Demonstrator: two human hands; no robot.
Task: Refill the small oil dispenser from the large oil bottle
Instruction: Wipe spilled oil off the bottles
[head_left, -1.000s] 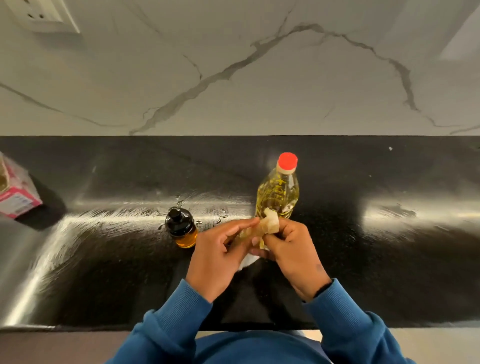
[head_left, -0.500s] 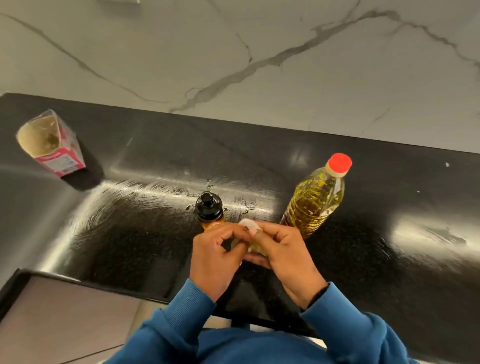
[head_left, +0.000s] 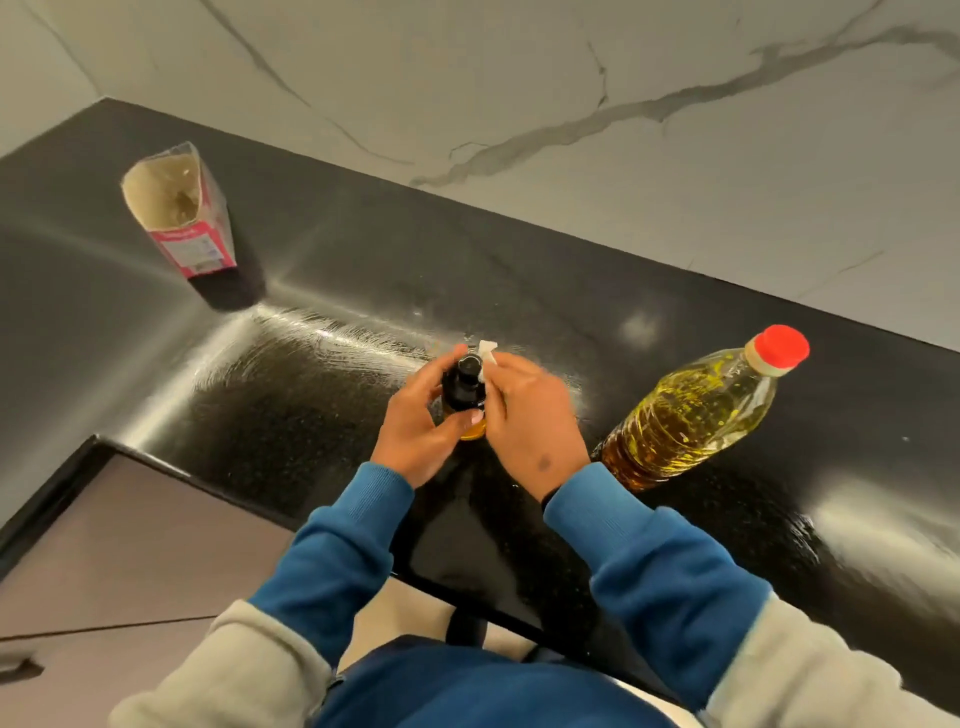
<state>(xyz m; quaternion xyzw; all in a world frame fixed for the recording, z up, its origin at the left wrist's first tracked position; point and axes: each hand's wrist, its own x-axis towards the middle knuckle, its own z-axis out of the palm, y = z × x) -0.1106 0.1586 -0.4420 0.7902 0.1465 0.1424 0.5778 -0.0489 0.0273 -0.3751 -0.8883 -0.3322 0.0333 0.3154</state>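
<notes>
I see the small oil dispenser (head_left: 464, 387), black-capped with amber oil low inside, between my fingers: left hand (head_left: 415, 431) curled round it, right hand (head_left: 530, 415) pinching a white tissue (head_left: 487, 353) against its cap. Right of them, the red-capped large oil bottle (head_left: 691, 410) stands on the worktop (head_left: 322, 415).

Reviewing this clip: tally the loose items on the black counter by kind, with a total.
Oil containers: 2, the small oil dispenser gripped by the left hand, and the large oil bottle.
Open cartons: 1, the pink carton.
Tissue pieces: 1, the white tissue in the right hand.
Total: 4
</notes>
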